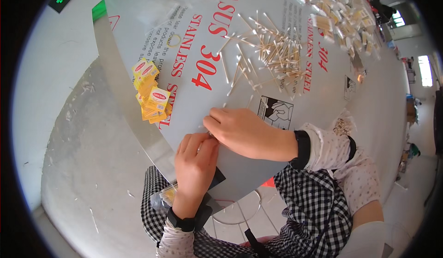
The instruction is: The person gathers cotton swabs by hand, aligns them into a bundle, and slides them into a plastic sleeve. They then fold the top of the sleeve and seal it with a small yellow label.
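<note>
Hands together at table edge, loose cotton swabs [277,50] beyond them.
Left hand [196,163] and right hand [242,131] meet at fingertips; grip hidden, can't tell what's pinched. Swab pile lies ahead, rightward, apart from both; yellow packets [159,99] left of it, near hands; bundled swabs [339,16] far right.

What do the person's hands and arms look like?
The left hand and right hand wear no gloves. Each wrist has a black band, seen on the left and right. The sleeves are pale with little spots.
</note>
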